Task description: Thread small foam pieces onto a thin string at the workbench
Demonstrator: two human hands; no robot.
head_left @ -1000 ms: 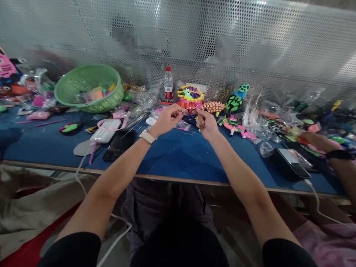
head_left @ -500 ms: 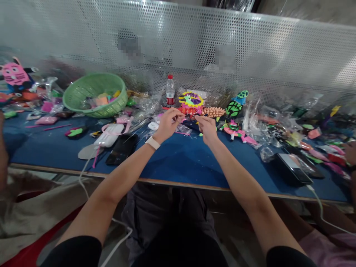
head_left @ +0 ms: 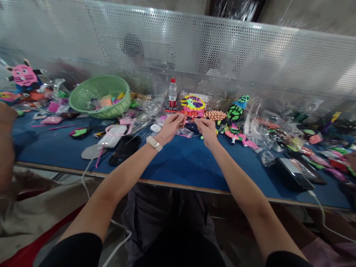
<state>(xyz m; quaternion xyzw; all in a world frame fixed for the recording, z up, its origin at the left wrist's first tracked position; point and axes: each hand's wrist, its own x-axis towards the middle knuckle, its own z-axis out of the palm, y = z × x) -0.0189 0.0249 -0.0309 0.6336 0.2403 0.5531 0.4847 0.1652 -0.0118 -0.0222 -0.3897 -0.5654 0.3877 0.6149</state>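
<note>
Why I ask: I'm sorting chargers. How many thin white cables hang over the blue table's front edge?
2: the left cable, from the white box-shaped device, and the right cable, from the boxy black device. Others could be hidden.

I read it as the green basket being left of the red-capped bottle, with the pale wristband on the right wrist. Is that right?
Not quite: the wrist is wrong. The head view shows the pale wristband on the wrist of the left hand. The green basket is indeed left of the red-capped bottle.
</note>
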